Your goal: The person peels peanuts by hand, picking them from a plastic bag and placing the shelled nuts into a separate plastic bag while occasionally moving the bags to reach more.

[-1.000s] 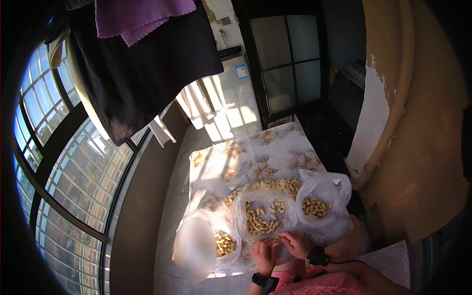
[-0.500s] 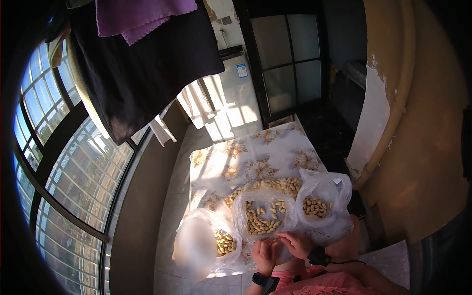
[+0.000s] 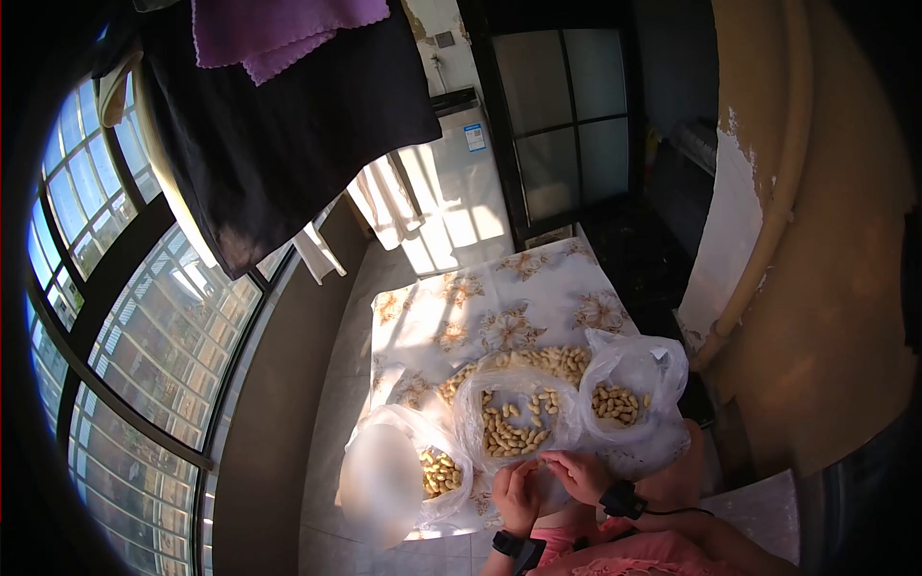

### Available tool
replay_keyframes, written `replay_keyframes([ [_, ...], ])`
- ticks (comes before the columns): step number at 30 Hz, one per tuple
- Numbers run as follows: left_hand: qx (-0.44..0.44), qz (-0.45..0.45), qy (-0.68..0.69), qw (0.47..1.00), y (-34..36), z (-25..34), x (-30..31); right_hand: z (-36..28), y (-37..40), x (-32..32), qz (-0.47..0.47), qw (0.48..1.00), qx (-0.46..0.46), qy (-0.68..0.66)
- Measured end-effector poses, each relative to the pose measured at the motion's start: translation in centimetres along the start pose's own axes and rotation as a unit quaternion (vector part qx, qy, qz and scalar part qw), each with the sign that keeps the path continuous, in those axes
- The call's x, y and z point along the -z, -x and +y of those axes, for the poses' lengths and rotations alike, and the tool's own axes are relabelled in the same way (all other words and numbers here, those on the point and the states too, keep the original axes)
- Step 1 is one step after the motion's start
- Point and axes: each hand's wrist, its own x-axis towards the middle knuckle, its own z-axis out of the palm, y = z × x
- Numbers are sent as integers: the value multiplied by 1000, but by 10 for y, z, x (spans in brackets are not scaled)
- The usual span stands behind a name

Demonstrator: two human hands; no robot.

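At the near edge of the flowered table point(image 3: 552, 283), my left hand point(image 3: 517, 497) and my right hand point(image 3: 579, 475) are close together with fingers curled. Whatever sits between their fingertips is too small to make out. Just beyond them lies an open clear plastic bag point(image 3: 471, 408) with peanuts point(image 3: 509, 439) inside. A second bag point(image 3: 663, 360) on the right holds peanuts point(image 3: 617, 405). The left bag point(image 3: 408, 422) holds more peanuts point(image 3: 439, 473). Behind the middle bag is a loose heap of peanuts point(image 3: 557, 362).
A blurred pale round object point(image 3: 381, 485) is at the table's left front. Dark cloth point(image 3: 288, 125) and a purple cloth point(image 3: 279, 29) hang at upper left, beside barred windows point(image 3: 173, 336). A white appliance point(image 3: 461, 182) stands beyond the table; a pipe point(image 3: 783, 202) runs along the right wall.
My hands stay close together near the middle bag, with only a slight shift of the fingers. The bags and peanuts look unchanged.
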Motion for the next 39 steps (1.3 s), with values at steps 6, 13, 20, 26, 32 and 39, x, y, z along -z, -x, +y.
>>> replay_keyframes([
  [6,20,-2,8,1000,2,0,0,0,0,-1,7,1000,8,-5],
  [13,17,-8,3,1000,5,-3,0,-1,0,0,9,1000,13,8],
  [20,11,-2,2,1000,4,-5,-1,-2,-1,1,7,1000,15,8],
  [26,10,1,3,1000,5,-6,-1,-2,-1,0,8,1000,12,8],
  [32,22,-10,12,1000,6,-5,-1,-1,-1,1,6,1000,10,9],
  [39,11,-1,6,1000,3,-2,0,0,0,0,9,1000,12,8],
])
